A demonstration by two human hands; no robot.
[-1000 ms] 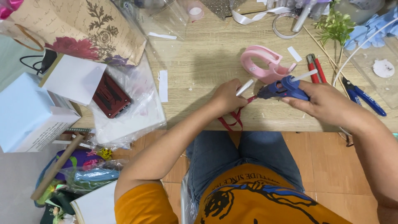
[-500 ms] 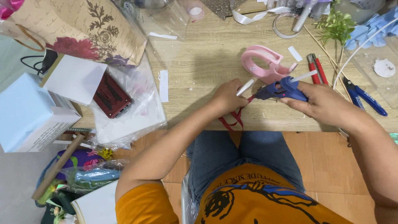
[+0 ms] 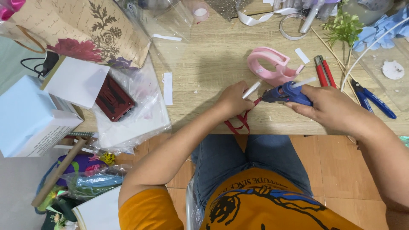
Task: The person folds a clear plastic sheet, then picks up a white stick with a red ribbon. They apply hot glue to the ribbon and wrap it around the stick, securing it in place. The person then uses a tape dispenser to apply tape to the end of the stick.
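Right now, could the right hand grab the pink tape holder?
Probably not straight away: the right hand is busy holding the blue glue gun. The pink tape holder sits just behind it, nothing between.

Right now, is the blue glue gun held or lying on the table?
Held: right hand grips the blue glue gun, nozzle at the red ribbon.

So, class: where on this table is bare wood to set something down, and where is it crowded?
Bare wood lies mid-table, between the white strip and the pink tape dispenser. The far edge and right side, round the pliers and red cutters, are crowded.
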